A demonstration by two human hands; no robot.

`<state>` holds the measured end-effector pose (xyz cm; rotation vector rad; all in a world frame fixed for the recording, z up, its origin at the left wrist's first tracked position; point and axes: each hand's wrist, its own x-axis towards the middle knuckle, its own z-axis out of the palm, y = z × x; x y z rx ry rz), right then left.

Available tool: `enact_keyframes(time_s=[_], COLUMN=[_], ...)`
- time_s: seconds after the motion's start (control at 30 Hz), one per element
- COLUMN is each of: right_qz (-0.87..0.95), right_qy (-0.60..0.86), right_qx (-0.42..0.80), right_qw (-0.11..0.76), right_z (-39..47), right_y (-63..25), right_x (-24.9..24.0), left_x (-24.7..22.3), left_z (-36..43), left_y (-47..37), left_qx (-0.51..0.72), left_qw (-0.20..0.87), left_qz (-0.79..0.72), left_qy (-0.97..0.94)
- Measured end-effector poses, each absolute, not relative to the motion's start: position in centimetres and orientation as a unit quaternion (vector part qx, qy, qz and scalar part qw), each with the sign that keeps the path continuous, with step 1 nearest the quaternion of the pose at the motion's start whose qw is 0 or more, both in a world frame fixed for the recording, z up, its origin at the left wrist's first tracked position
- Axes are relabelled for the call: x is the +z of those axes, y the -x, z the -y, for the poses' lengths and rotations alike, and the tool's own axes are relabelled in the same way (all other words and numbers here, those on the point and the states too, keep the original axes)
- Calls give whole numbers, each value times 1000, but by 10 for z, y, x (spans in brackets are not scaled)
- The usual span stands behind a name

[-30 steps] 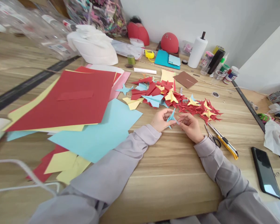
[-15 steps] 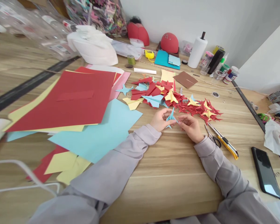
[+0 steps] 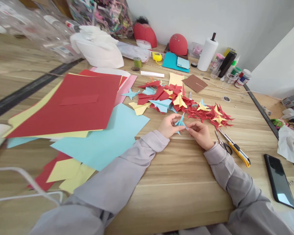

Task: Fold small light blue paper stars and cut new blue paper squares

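Note:
A small light-blue origami piece with several thin points is held between both hands above the wooden table. My left hand is closed on its body, thumb in front and fingers behind. My right hand pinches a slim point at the piece's right side between thumb and fingertips. Just beyond the hands lies a pile of red folded paper pieces, with blue and yellow ones among them. A blue paper plane shape rests at the pile's near edge.
Large red sheets and blue sheets cover the left side. Scissors and a yellow utility knife lie by my right wrist, a black phone farther right. Bottles line the back.
The blue origami piece has tilted slightly, its upper point shifting a little to the right. Both hands keep their grip at nearly the same place.

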<state>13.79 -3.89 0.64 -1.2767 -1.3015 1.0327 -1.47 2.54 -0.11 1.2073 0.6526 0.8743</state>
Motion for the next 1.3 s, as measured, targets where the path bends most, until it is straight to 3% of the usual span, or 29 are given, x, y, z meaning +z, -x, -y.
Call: enact_keyframes(time_s=[0.63, 1.3], right_qz=[570, 559], right_qy=[528, 497], right_qx=[375, 424], right_qw=[505, 511], right_z=[36, 36], right_y=[-141, -139], right_x=[4, 4], left_x=[-6, -7], left_z=[-21, -20], left_y=[13, 12], left_qx=[426, 423], left_qw=[643, 617], left_qz=[-255, -281], left_qy=[-583, -601])
